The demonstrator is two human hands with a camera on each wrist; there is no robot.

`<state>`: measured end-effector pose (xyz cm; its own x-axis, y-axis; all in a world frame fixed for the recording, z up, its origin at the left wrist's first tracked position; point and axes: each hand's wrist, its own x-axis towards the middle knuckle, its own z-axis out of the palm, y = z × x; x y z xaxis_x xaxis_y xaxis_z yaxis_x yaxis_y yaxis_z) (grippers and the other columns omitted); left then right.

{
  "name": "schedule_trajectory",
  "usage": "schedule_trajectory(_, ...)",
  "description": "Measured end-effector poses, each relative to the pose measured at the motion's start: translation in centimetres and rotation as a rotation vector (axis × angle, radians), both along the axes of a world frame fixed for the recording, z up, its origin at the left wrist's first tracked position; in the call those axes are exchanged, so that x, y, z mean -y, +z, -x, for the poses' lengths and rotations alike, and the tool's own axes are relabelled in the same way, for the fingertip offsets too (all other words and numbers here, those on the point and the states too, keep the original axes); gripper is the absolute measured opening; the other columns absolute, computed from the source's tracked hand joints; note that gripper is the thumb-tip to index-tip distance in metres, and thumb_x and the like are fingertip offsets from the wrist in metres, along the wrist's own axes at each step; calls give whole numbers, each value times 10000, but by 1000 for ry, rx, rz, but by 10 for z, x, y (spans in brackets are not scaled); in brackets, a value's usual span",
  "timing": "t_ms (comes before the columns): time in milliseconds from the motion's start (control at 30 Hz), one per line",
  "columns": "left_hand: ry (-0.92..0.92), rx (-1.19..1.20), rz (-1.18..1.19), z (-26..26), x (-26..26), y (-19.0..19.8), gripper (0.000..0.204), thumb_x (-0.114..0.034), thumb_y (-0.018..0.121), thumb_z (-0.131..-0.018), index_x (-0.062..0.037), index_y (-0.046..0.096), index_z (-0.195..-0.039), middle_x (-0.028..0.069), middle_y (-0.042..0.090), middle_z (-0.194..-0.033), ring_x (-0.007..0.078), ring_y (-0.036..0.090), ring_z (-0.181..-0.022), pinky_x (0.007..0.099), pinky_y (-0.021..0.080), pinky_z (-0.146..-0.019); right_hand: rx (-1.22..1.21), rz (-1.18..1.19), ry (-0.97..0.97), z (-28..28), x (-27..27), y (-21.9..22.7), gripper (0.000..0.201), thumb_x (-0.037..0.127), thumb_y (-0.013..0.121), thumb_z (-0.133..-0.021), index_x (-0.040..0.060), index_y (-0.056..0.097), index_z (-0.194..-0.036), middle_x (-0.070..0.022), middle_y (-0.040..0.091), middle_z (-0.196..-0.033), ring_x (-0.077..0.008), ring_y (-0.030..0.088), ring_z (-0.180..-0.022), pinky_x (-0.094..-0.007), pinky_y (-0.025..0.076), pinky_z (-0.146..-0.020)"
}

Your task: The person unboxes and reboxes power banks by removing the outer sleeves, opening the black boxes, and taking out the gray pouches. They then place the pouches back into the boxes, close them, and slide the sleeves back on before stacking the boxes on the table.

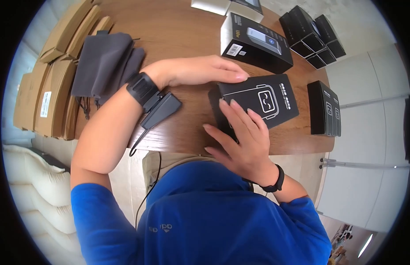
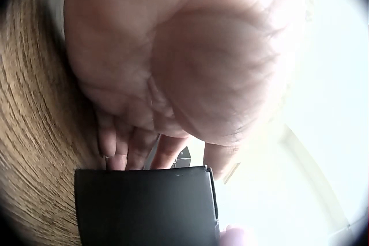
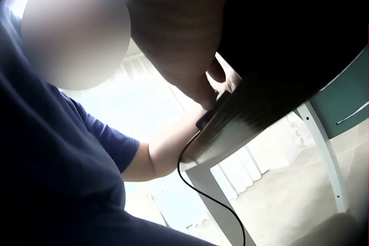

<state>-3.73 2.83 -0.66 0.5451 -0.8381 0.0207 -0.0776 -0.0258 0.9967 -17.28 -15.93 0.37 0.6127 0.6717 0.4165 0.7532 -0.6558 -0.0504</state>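
Observation:
A black box [image 1: 282, 99] with a white line drawing on its top lies on the wooden table in front of me. Along its far edge rests my left hand [image 1: 200, 70], fingers extended and a nail showing near the far corner. The left wrist view shows the box's plain black end [image 2: 144, 205], with left fingers [image 2: 141, 148] reaching behind it. My right hand [image 1: 247, 143] lies over the near left part of the box, its longer fingers stretched across the top. The right thumb and another finger spread toward the table's near edge. The right palm is dark in the right wrist view.
A larger black box [image 1: 258, 42] stands just beyond, with stacked black boxes [image 1: 309, 33] farther right. Another black box [image 1: 324, 108] stands at the right edge. Dark grey pouches [image 1: 105, 66] and brown cartons [image 1: 55, 92] lie left. A black cable [image 1: 147, 203] hangs from the left wrist device.

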Motion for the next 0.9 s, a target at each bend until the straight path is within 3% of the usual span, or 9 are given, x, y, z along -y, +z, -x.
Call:
schedule_trajectory(133, 41, 6, 10, 2, 2, -2, 537, -383, 549, -951, 28, 523, -1294, 116, 592, -1245, 157, 517, -1161, 266, 382, -1003, -117, -125, 70, -5, 9, 15, 447, 244, 764, -688, 165, 652, -1113, -147, 550, -1307, -293, 499, -1242, -432, 386, -1008)
schedule_trajectory(267, 96, -73, -3, 7, 4, 5, 463, -339, 490, -990, 20, 547, -1276, 82, 614, -1211, 138, 540, -1111, 259, 404, -975, -572, -510, 295, -3, 48, 19, 223, 161, 726, -796, 76, 695, -999, -120, 695, -971, -247, 640, -1031, -424, 457, -953)
schedule_trajectory(333, 135, -21, -39, 7, 7, 4, 462, -348, 492, -988, 22, 562, -1255, 59, 634, -1144, 116, 558, -1038, 262, 430, -932, -944, -1059, -10, 14, 64, 17, 178, 149, 700, -831, 17, 695, -949, -130, 696, -885, -208, 673, -915, -379, 516, -850)
schedule_trajectory(400, 172, -11, -98, 8, 7, 10, 488, -330, 551, -959, 21, 511, -1297, 49, 626, -993, 77, 580, -797, 237, 514, -673, -828, -1065, -261, 16, 76, 10, 230, 179, 680, -854, -5, 675, -992, -148, 690, -901, -218, 673, -900, -357, 527, -805)
schedule_trajectory(500, 113, -245, -116, 16, 14, 16, 597, -258, 616, -919, 2, 371, -1398, 128, 487, -1278, 110, 607, -776, 219, 558, -577, -649, -881, -625, 22, 92, 3, 330, 237, 649, -884, -28, 633, -1080, -184, 673, -960, -249, 668, -885, -331, 531, -770)
schedule_trajectory(667, -219, -440, 74, 36, 31, 8, 998, -88, 706, -824, -108, -12, -1516, 112, 59, -1575, 197, 540, -1093, 346, 460, -958, -538, -743, -546, 30, 98, -6, 661, 307, 657, -875, 13, 386, -1401, -254, 562, -1220, -300, 630, -1004, -350, 503, -861)
schedule_trajectory(700, -258, -466, 95, 39, 33, 7, 1036, -91, 722, -806, -116, -32, -1515, 102, 37, -1578, 200, 506, -1135, 352, 433, -986, -873, -974, -527, 32, 100, 11, 772, 264, 671, -869, 43, 247, -1474, -233, 518, -1300, -274, 566, -1141, -360, 475, -925)
schedule_trajectory(867, -314, -464, 109, 51, 42, 13, 1127, -220, 782, -751, -110, -38, -1516, 108, 23, -1582, 262, 432, -1266, 374, 319, -1073, -850, -1285, -314, 32, 129, 10, 741, 193, 689, -852, 61, 289, -1461, -172, 467, -1369, -222, 460, -1261, -332, 435, -977)
schedule_trajectory(900, -301, -444, 87, 51, 42, 16, 1052, -281, 768, -759, -60, 70, -1514, 151, 177, -1552, 283, 424, -1289, 379, 309, -1076, -820, -1323, -273, 31, 138, 12, 709, 166, 694, -845, 64, 330, -1445, -156, 458, -1378, -212, 442, -1276, -318, 426, -984)
